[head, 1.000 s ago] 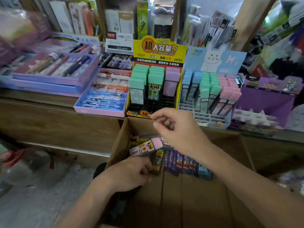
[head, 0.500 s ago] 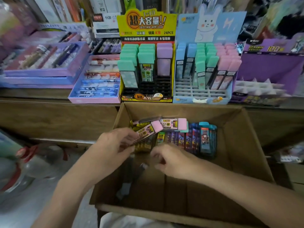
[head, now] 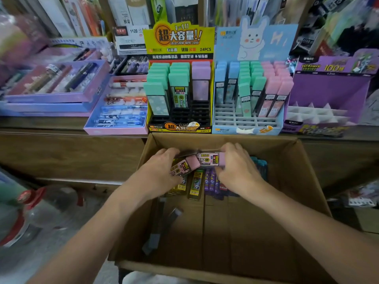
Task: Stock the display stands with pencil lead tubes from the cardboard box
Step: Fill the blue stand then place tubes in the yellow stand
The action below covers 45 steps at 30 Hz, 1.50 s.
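cardboard box (head: 291, 193) = matt brown corrugated, lead tubes (head: 196, 182) glossy plastic w/ printed labels, counter (head: 61, 154) dull wood grain.

Two hands (head: 162, 171) (head: 238, 171); one cardboard box (head: 297, 181); three display stands (head: 180, 128) (head: 246, 119) (head: 328, 95); two pink-capped tubes (head: 191, 163) (head: 213, 158); perhaps ten other tubes (head: 195, 185), blurred.

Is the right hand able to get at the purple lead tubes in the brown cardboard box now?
Probably yes: the right hand is directly beside the purple lead tubes inside the open brown cardboard box, nothing covering them, but it holds a pink-capped lead tube.
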Motion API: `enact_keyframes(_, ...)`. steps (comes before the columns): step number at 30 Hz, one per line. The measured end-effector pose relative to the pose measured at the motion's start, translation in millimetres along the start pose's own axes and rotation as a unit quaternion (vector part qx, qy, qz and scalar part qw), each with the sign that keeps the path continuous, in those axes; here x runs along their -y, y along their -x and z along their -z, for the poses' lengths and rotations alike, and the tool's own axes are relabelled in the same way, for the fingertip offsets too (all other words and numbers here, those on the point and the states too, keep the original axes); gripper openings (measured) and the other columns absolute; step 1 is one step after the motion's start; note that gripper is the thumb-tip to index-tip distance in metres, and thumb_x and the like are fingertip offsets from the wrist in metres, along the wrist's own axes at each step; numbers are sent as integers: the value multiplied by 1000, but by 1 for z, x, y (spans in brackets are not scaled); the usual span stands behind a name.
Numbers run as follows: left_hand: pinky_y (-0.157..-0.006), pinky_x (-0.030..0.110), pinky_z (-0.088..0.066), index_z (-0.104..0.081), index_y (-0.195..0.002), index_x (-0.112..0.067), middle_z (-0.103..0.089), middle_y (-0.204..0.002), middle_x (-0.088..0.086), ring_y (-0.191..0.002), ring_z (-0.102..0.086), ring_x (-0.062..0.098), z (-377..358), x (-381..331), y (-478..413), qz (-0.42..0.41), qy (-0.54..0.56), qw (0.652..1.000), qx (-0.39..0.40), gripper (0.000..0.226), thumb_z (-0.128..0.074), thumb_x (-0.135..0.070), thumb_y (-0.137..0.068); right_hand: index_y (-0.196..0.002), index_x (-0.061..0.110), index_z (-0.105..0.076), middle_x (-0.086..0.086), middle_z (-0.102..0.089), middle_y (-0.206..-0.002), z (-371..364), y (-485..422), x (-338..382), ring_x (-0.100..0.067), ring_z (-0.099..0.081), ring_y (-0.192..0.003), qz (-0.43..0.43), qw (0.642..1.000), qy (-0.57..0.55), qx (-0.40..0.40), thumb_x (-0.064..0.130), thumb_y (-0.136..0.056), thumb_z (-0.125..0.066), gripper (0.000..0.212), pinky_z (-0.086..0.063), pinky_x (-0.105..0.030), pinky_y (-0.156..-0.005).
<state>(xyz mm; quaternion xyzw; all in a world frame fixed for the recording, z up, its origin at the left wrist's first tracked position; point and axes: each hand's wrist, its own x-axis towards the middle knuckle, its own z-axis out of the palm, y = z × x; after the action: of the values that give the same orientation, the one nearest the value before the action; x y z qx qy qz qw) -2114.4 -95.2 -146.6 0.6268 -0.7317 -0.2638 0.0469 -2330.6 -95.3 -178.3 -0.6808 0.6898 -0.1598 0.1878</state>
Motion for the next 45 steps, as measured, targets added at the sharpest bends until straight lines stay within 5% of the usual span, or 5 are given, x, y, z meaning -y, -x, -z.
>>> enact_keyframes(9, -101, 38, -52, -54, -129, -21, -61, -126, 3, -118, -59, 23, -28, 3, -27, 32, -145, 989, -7, 52, -79, -33, -86, -96, 28, -53, -4, -54, -118, 0, -8, -22, -20, -60, -100, -139, 981, -95, 101, 30, -96, -67, 14, -50, -33, -80)
enact_keyframes(19, -94, 34, -50, -65, -122, -24, -60, -117, -2, -113, -58, 21, -31, 6, -37, 41, -71, 996, -32, 43, -81, -29, -82, -93, 27, -61, 1, -67, -100, 3, -10, -19, -14, -64, -89, -204, 936, -251, 140, 24, -95, -68, 8, -51, -28, -65)
enact_keyframes(30, -94, 38, -55, -63, -118, -27, -57, -114, -6, -109, -60, 17, -29, 4, -35, 28, -5, 999, -29, 43, -83, -30, -79, -119, -1, -61, -23, -74, -111, 4, -10, -14, -32, -76, -95, -275, 781, -546, 129, 5, -98, -66, 22, -63, -33, -77)
enact_keyframes(38, -58, 16, -44, -65, -98, -31, -73, -87, -11, -79, -68, 2, -22, 4, -31, 39, 136, 989, 32, 40, -84, -53, -71, -118, 10, -60, -17, -78, -99, 20, -10, -18, -29, -77, -94, -225, 863, -428, 145, 5, -96, -66, 24, -64, -38, -83)
enact_keyframes(45, -81, 36, -61, -73, -102, -25, -81, -92, -7, -86, -77, 8, -16, -3, -20, 25, 299, 947, 114, 26, -85, -34, -81, -120, 8, -62, -14, -80, -97, 26, -5, -18, -29, -77, -93, -178, 865, -415, 220, 6, -97, -62, 22, -63, -33, -81)
